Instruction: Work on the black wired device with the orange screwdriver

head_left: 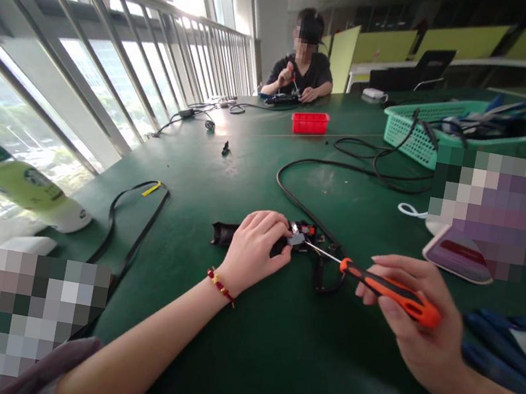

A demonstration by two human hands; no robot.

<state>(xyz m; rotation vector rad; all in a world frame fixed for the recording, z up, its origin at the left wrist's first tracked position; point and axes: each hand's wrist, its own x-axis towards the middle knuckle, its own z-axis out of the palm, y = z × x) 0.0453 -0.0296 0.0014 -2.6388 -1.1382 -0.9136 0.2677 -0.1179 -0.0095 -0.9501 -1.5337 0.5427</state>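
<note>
Left hand [254,249] covers the middle of the black device [226,234]; its make cannot be told. Screwdriver [379,287] tip too small to resolve where it meets the device. Green basket [421,126] contents a blurred tangle. Pixelated blocks hide the tabletop [227,352] at lower left and at right edge.

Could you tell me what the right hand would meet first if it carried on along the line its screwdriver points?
The right hand holds an orange-handled screwdriver aimed left. Its tip already sits at the small black device with exposed parts, which the left hand steadies. It would probably press into that device first, though depth is unclear.
</note>
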